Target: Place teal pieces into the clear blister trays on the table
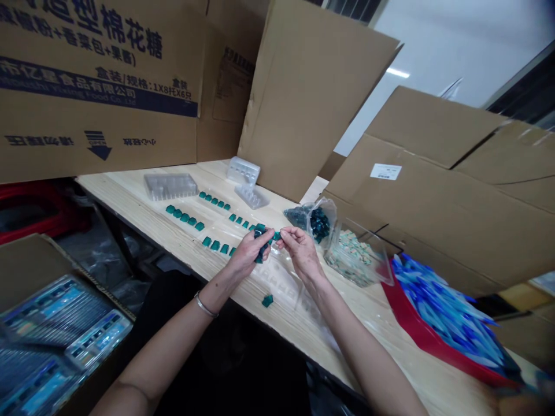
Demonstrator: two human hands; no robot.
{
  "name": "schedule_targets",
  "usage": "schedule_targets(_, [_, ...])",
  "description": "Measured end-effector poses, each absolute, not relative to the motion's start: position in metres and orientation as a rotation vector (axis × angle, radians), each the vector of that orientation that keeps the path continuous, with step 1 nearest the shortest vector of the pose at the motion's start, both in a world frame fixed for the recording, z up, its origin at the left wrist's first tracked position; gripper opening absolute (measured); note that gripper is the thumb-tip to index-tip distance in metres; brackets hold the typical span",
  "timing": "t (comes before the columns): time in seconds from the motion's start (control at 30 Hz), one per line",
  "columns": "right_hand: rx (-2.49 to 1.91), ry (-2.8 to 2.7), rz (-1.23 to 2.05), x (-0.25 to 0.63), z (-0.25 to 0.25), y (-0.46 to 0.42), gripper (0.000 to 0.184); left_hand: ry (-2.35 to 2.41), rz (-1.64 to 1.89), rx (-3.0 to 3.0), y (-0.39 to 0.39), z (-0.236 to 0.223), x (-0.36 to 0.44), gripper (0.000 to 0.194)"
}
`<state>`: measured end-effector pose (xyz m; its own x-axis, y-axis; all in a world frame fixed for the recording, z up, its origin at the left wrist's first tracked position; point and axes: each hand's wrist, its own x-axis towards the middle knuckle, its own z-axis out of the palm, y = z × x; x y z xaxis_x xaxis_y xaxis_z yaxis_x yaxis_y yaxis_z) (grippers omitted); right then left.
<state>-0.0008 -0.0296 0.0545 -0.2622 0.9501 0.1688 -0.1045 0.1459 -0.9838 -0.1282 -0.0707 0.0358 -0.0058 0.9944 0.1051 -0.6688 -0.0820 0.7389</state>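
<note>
I saw the left hand (251, 249) curled around a small bunch of dark green pieces (260, 230), at the centre of the frame. The right hand (300, 248) held one small green piece (276, 236) in a narrow pinch of thumb and fingertips, just beside the left thumb; whether the thumb touched it too, I could not tell.

The bunch worried me most: with several slick-looking pieces in one palm, I judged that a loosened curl could let one slip onto the rows of green pieces (184, 218) left of centre and knock them crooked. The pinch seemed risky as well, since so small a piece could twist or pop out under uneven pressure.

Below the hands, a lone green piece (267, 300) lay near the front edge of the table (125, 190); a sleeve-less forearm brushing past might have sent it over. The right forearm crossed above a clear plastic tray (281, 283), and a low elbow could have shoved it. Right of centre, the bag (328, 207) gaped beside a clear bin (384, 263), so a bump there might have spilled its dark contents.
</note>
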Motion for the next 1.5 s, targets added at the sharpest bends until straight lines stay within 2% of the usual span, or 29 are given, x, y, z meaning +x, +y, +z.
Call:
schedule_targets(0.27, [-0.953, -1.614, 0.980, 0.006, 0.056, -0.031, 0.021, 0.624, 1.416, 0.918, -0.071, 0.035, -0.132, 0.026])
schedule_targets(0.47, [-0.937, -1.510, 0.886, 0.014, 0.049, -0.021, 0.020, 0.652, 1.374, 0.951, -0.073, 0.035, -0.132, 0.026])
schedule_targets(0.57, [-0.911, -1.468, 0.962, 0.021, 0.052, -0.021, 0.022, 0.634, 1.352, 0.949, -0.074, 0.036, -0.132, 0.025])
schedule_targets(0.8, [-0.798, -1.478, 1.412, 0.026, 0.068, -0.041, 0.022, 0.558, 1.303, 0.989, -0.076, 0.039, -0.133, 0.024])
schedule_targets(0.93, [-0.802, -1.441, 1.442, 0.027, 0.062, -0.037, 0.027, 0.556, 1.274, 0.993, -0.075, 0.038, -0.134, 0.022])
schedule_targets(1.07, [-0.894, -1.624, 1.141, 0.029, 0.060, -0.034, 0.020, 0.532, 1.238, 0.939, -0.076, 0.037, -0.134, 0.021])
schedule_targets(1.17, [-0.885, -2.011, 0.662, 0.030, 0.060, -0.038, 0.011, 0.467, 1.176, 0.837, -0.075, 0.034, -0.132, 0.019])
schedule_targets(1.3, [-0.843, -2.400, 0.050, 0.037, 0.050, -0.043, 0.027, 0.348, 1.087, 0.609, -0.073, 0.036, -0.136, 0.014])
schedule_targets(1.37, [-0.900, -2.438, -0.042, 0.052, 0.042, -0.044, 0.028, 0.314, 1.097, 0.563, -0.073, 0.041, -0.142, 0.012])
schedule_targets(1.5, [-1.119, -2.249, 0.024, 0.110, 0.044, -0.063, 0.018, 0.422, 1.192, 0.599, -0.082, 0.054, -0.153, 0.008])
